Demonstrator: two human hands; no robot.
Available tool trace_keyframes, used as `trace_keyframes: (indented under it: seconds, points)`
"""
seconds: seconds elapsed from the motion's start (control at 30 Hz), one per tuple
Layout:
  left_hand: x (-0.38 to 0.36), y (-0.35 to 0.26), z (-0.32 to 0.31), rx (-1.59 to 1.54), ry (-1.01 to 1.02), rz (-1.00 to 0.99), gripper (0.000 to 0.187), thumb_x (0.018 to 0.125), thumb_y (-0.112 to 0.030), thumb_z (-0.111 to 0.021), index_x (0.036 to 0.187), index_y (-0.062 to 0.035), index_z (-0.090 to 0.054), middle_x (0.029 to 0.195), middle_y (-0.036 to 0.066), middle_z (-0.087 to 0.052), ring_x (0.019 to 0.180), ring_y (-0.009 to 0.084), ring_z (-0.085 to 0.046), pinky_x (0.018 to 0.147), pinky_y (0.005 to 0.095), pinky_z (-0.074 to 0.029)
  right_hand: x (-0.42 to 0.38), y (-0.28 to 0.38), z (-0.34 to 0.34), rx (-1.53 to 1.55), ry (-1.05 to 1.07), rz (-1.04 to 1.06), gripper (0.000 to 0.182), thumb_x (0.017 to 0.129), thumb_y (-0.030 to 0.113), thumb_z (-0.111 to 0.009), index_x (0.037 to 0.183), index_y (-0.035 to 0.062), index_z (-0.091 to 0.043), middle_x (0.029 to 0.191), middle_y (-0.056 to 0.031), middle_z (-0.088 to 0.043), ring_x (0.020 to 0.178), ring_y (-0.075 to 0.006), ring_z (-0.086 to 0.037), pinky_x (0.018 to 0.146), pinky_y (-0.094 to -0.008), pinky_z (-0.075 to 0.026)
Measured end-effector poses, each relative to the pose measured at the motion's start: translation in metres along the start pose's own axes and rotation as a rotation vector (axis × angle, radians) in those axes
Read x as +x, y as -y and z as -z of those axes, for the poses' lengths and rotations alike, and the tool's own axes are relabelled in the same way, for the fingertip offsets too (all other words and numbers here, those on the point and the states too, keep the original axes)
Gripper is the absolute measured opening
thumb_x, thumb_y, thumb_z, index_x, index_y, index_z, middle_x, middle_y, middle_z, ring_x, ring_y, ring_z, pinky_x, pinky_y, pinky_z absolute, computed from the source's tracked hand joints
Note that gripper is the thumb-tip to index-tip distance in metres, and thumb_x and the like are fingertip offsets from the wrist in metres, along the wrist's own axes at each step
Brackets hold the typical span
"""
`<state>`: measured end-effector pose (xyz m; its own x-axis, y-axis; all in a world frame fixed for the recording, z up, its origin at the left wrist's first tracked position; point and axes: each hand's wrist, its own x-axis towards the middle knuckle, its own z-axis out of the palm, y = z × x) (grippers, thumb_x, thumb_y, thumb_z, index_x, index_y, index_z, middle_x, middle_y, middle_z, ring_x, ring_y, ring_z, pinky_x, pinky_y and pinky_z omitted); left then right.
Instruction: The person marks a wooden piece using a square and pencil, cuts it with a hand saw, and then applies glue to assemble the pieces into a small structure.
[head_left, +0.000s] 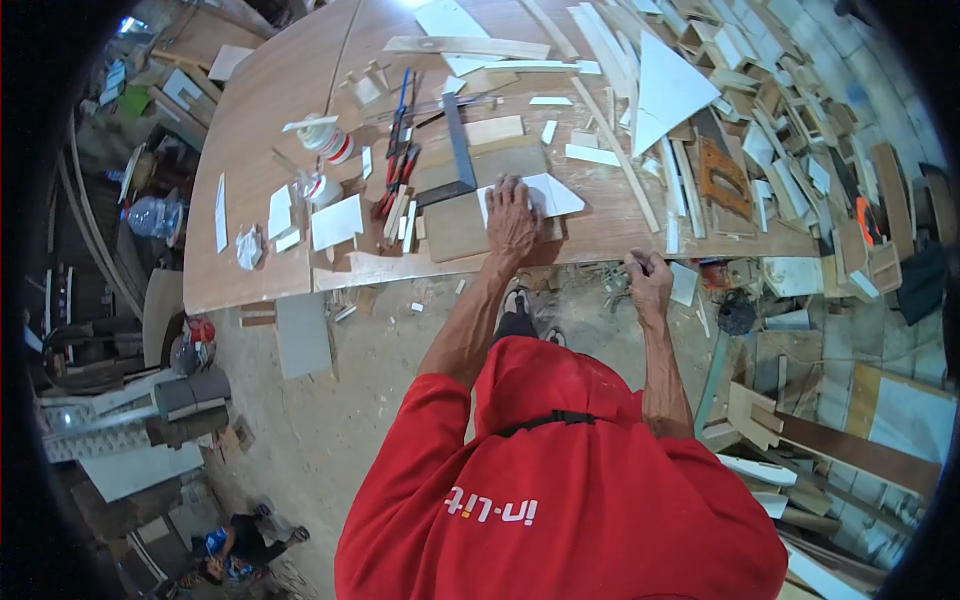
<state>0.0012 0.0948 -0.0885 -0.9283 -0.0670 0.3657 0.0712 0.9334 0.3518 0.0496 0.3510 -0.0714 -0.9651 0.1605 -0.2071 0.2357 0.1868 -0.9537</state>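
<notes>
My left hand [513, 218] lies on a white flat piece with a slanted end [556, 195], fingers stretched out over it. Beneath that piece is a brown board [455, 228] at the table's front edge. A dark metal try square [458, 140] rests on the boards just left of the hand. My right hand [650, 285] hangs just off the front edge, its thumb and fingers curled together. Whether anything small is between them cannot be made out. Red-handled pliers [408, 165] and several narrow strips [398, 212] lie farther left.
Glue bottles [328, 140] and white offcuts [337, 222] sit on the table's left side. At right are a wooden-handled saw [724, 180], a white triangular panel [668, 90] and piled wood scraps [780, 110]. A person [235, 545] is on the floor at lower left.
</notes>
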Motion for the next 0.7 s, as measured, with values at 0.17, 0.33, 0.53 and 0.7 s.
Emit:
trace_keyframes:
  seconds: [0.17, 0.33, 0.53, 0.7]
  points:
    - [0.000, -0.002, 0.003, -0.108, -0.066, -0.008, 0.048, 0.081, -0.024, -0.059, 0.120, -0.0008, -0.045, 0.132, 0.018, -0.040, 0.131, 0.0382, -0.031, 0.110, 0.0517, -0.024, -0.003, -0.002, -0.003, 0.087, 0.073, -0.033, 0.029, 0.083, 0.005, -0.064, 0.110, -0.0053, -0.061, 0.086, -0.0060, -0.065, 0.074, -0.0111, -0.059, 0.067, -0.0236, -0.048]
    - [0.002, -0.011, 0.015, -0.092, -0.083, 0.004, 0.043, 0.080, -0.019, -0.061, 0.117, -0.0023, -0.047, 0.128, 0.019, -0.043, 0.128, 0.0402, -0.034, 0.107, 0.0508, -0.028, -0.002, -0.002, -0.010, 0.107, 0.134, -0.060, 0.035, 0.081, 0.001, -0.056, 0.115, -0.0055, -0.060, 0.090, -0.0100, -0.068, 0.078, -0.0145, -0.062, 0.072, -0.0253, -0.052]
    - [0.005, -0.061, 0.041, -0.556, 0.220, 0.168, 0.033, 0.085, -0.012, -0.060, 0.115, 0.0008, -0.056, 0.107, 0.014, -0.060, 0.104, 0.0275, -0.057, 0.089, 0.0372, -0.047, -0.017, 0.040, -0.026, 0.559, 0.299, -0.099, 0.068, 0.082, 0.011, -0.053, 0.145, 0.0011, -0.030, 0.127, -0.0113, -0.056, 0.084, -0.0150, -0.063, 0.078, -0.0291, -0.054]
    - [-0.001, -0.073, 0.038, -1.486, 0.506, 0.462, 0.042, 0.089, -0.014, -0.062, 0.128, -0.0001, -0.052, 0.115, 0.012, -0.062, 0.096, 0.0197, -0.062, 0.083, 0.0317, -0.051, -0.021, 0.056, -0.032, 0.842, 0.454, -0.091, 0.070, 0.095, 0.027, -0.049, 0.151, 0.0066, -0.012, 0.134, -0.0054, -0.052, 0.078, -0.0096, -0.059, 0.070, -0.0266, -0.051]
